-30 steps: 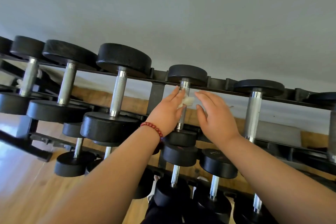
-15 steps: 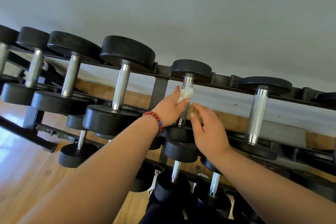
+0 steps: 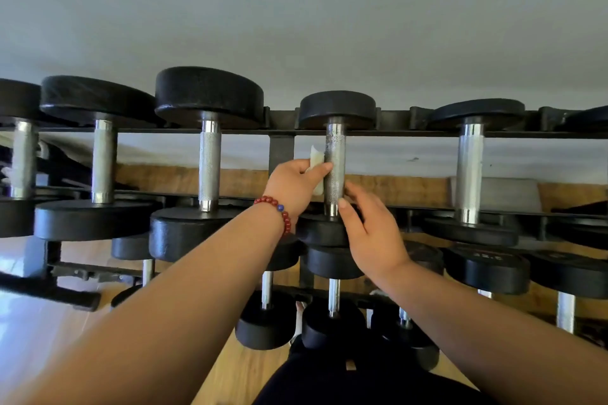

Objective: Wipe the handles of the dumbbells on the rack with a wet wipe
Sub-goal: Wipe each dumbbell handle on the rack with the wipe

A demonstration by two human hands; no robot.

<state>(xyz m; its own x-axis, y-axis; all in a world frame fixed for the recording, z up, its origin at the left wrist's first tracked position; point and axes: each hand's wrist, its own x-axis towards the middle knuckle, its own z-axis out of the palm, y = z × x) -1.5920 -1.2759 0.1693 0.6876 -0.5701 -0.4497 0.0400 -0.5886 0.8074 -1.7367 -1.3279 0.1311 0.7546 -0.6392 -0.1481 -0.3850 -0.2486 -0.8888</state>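
Right grip [image 3: 371, 230]: fingers relaxed, holding nothing, at 5 o'clock of the knurled handle [image 3: 335, 168], by its lower end; contact unclear. Left grip [image 3: 292, 186], red bead bracelet [image 3: 278, 210] at wrist, pinches wet wipe [image 3: 315, 159] against the handle's 9 o'clock side. Dumbbell rests on rack [image 3: 281, 145], top tier.

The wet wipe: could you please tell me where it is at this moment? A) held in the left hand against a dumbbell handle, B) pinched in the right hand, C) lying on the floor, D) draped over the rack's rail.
A: the left hand, with the red bead bracelet, holds the wet wipe against the left side of the knurled handle; no wipe shows in the right hand.
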